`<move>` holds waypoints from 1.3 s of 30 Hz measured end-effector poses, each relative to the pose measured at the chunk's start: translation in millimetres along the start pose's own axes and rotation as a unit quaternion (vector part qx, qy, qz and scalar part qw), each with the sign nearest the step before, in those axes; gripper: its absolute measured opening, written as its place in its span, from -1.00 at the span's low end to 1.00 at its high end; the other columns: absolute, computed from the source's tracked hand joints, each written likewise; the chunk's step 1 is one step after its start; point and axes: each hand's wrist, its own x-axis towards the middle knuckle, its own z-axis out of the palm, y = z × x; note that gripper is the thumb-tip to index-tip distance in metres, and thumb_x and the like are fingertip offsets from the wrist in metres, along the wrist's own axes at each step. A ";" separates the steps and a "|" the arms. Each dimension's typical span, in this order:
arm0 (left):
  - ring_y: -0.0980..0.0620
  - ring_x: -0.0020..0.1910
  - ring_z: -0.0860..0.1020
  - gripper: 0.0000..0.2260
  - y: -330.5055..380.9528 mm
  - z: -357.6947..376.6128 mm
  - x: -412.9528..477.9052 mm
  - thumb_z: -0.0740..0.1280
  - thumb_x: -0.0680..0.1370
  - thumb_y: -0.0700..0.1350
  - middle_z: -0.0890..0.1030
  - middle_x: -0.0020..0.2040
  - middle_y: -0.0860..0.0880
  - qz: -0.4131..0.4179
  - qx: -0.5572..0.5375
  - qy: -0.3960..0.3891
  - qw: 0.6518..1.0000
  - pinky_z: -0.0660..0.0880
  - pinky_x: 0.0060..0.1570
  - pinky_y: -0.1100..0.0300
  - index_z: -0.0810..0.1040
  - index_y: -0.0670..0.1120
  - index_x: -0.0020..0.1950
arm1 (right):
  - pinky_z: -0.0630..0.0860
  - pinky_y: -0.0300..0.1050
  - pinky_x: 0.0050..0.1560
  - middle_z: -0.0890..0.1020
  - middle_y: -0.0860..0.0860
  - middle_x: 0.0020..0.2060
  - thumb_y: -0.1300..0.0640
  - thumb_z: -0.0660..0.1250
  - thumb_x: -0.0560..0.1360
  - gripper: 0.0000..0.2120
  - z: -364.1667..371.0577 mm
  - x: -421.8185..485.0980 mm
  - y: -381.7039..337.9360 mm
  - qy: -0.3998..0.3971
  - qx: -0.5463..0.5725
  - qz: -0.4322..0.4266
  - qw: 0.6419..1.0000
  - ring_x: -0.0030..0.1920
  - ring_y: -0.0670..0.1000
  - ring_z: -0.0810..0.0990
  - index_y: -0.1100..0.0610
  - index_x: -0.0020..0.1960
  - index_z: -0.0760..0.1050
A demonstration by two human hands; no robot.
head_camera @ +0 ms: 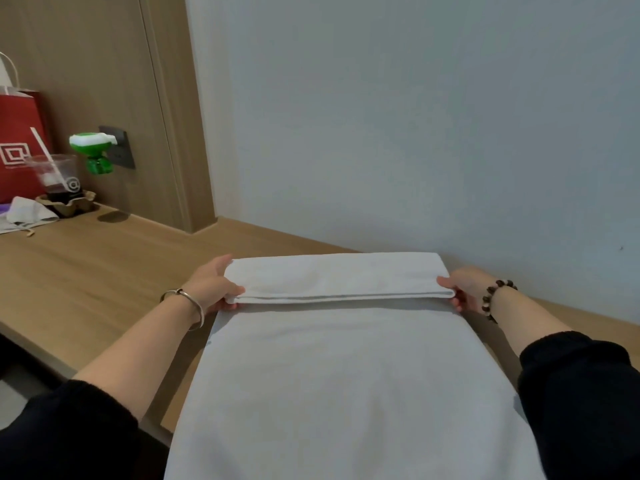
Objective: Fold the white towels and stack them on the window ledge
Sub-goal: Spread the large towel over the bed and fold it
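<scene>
A long white towel (346,382) lies flat on the wooden ledge (104,278), running from the near edge toward the wall. Its far end is folded back into a thick band (336,277) across the towel. My left hand (214,285) grips the band's left end, thumb on top and fingers underneath. My right hand (462,289) pinches the band's right end in the same way. A metal bangle sits on my left wrist and a bead bracelet on my right.
At the far left of the ledge stand a red paper bag (17,147), a plastic cup with a straw (57,178) in a cardboard holder, and crumpled paper (27,211). A green plug-in device (93,152) hangs on a wall socket. A pale wall rises just behind the towel.
</scene>
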 end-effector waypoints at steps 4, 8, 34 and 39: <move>-0.06 -0.17 0.53 -0.38 -4.0 -0.6 -5.7 0.36 0.48 -0.39 0.40 0.34 -0.12 0.044 0.089 0.021 0.995 0.55 -0.09 0.04 0.27 -0.08 0.49 | 0.22 -0.28 -0.60 0.42 0.05 -0.66 0.20 0.26 0.58 -0.70 -4.2 -3.7 0.5 -0.017 -0.137 -0.019 0.990 -0.69 -0.04 0.29 0.27 -0.30 0.36; -0.18 0.25 0.47 -0.41 -0.6 2.4 -8.5 0.37 0.46 -0.33 0.46 0.33 -0.18 0.097 0.241 0.039 0.965 0.44 0.07 0.11 0.33 -0.09 0.46 | 0.26 -0.29 -0.57 0.43 -0.05 -0.72 0.07 0.21 0.60 -0.58 -1.0 -14.8 -3.0 -0.023 -0.370 -0.043 0.928 -0.74 -0.10 0.30 0.24 -0.39 0.43; 0.00 0.54 -0.17 -0.26 3.7 89.6 2.8 -0.09 0.44 0.47 -0.14 0.57 0.06 0.224 0.625 -0.124 0.737 -0.12 0.45 -0.22 -0.11 0.17 0.55 | -0.20 0.02 0.49 -0.09 -0.05 0.55 -0.12 -0.14 0.64 -0.49 67.8 -2.7 2.5 -0.027 -0.538 -0.321 0.779 0.53 -0.07 -0.15 -0.03 0.56 -0.06; 0.07 0.52 0.07 -0.45 7.1 76.3 -15.9 0.21 0.55 0.20 0.15 0.54 0.10 0.298 0.552 -0.128 0.768 0.07 0.46 0.04 0.19 0.13 0.51 | -0.15 0.09 0.50 -0.09 -0.03 0.55 -0.30 0.04 0.55 -0.31 60.0 -18.3 3.0 -0.092 -0.547 -0.329 0.764 0.54 -0.03 -0.15 -0.04 0.56 -0.08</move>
